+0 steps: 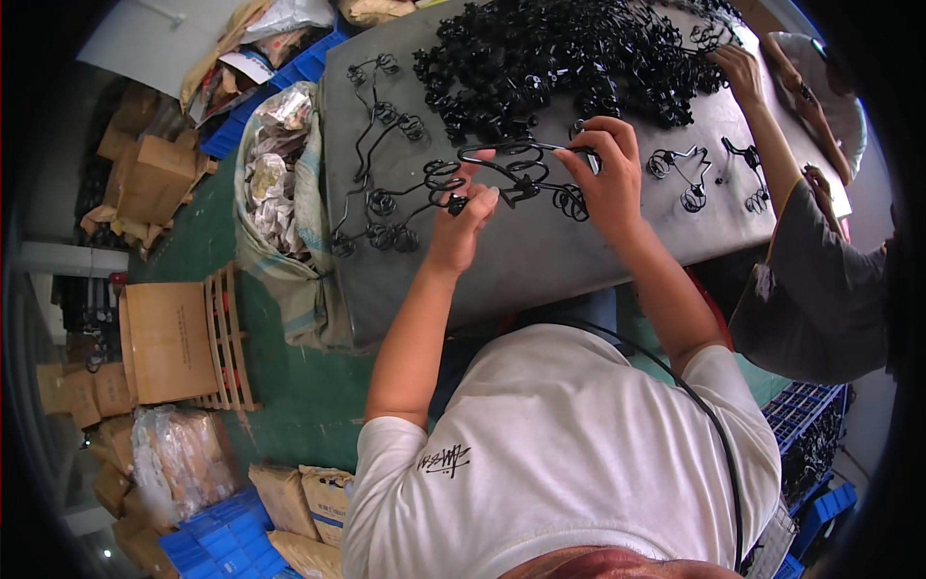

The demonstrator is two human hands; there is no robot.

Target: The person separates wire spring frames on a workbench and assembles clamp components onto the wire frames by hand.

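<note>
Both hands up over a grey table point(540, 256), working one black wire piece point(511, 174) with curled spiral ends. Left hand point(461, 224) has fingers curled tight, thumb and forefinger pinching the wire's left end near a small coil. Right hand point(606, 174) grips the wire's right end, fingers bent narrow around the thin rod, thumb underneath. The wire piece is held just above the tabletop between the two hands, roughly level, in the middle of the table's near half.

Behind it, a big heap of black wire parts point(569, 58) covers the far side of the table. To the left, a few finished-looking wire shapes point(381, 164) lie flat on the grey surface, well apart from the heap. To the right, two smaller wire bits point(680, 179) lie flat near the right hand.

Another person in a grey shirt point(820, 289) stands at the right edge, one hand point(738, 68) reaching into the heap.

Left of the table, an open sack of scrap paper point(275, 174) touches the table edge. On the green floor: a wooden pallet with a cardboard sheet point(183, 343), cardboard boxes point(149, 174), blue plastic crates point(217, 540)
</note>
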